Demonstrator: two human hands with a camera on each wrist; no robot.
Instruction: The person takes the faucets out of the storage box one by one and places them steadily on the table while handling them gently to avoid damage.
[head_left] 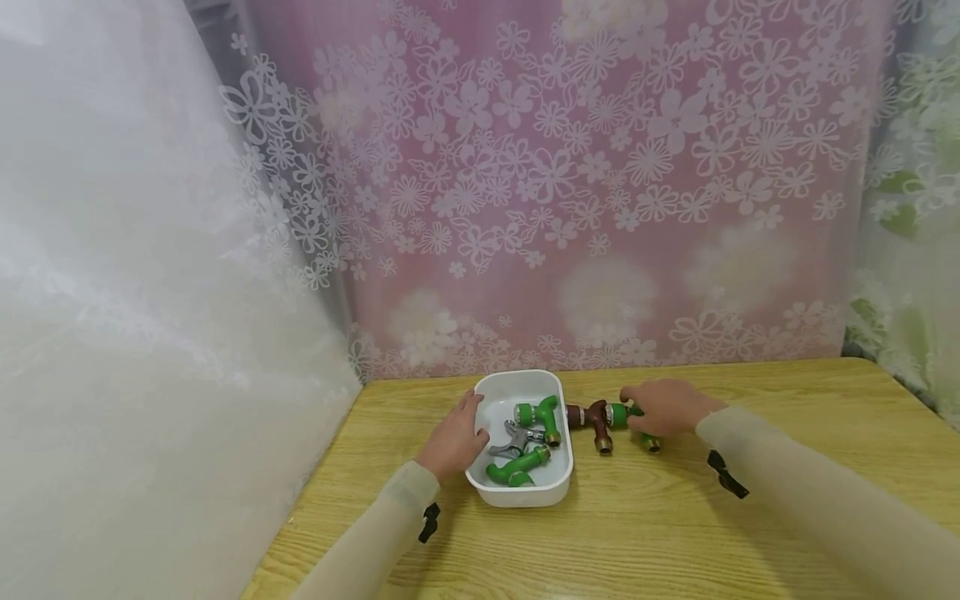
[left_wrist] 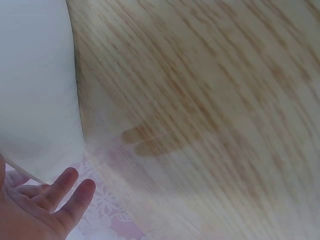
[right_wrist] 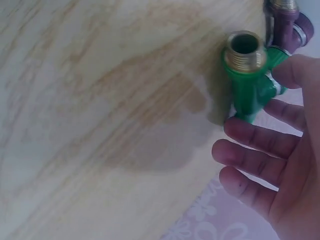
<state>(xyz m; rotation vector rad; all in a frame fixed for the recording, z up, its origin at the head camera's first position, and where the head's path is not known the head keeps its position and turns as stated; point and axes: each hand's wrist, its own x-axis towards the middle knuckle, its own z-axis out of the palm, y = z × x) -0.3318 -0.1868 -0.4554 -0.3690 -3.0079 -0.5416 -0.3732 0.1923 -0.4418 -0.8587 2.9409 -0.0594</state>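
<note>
My left hand rests on the left rim of a white plastic tub, its thumb over the edge; its outer fingers stretch out in the left wrist view. In the tub lie two green taps with brass threaded ends, and a silver-grey piece between them. Right of the tub, my right hand holds another green tap between thumb and fingers, its brass mouth facing up in the right wrist view. A brown tap lies between that tap and the tub, partly hidden in the right wrist view.
Everything stands on a wood-grain table. Its back edge meets a pink flowered curtain. A white sheet hangs along the left side, and a green-patterned curtain is at the right.
</note>
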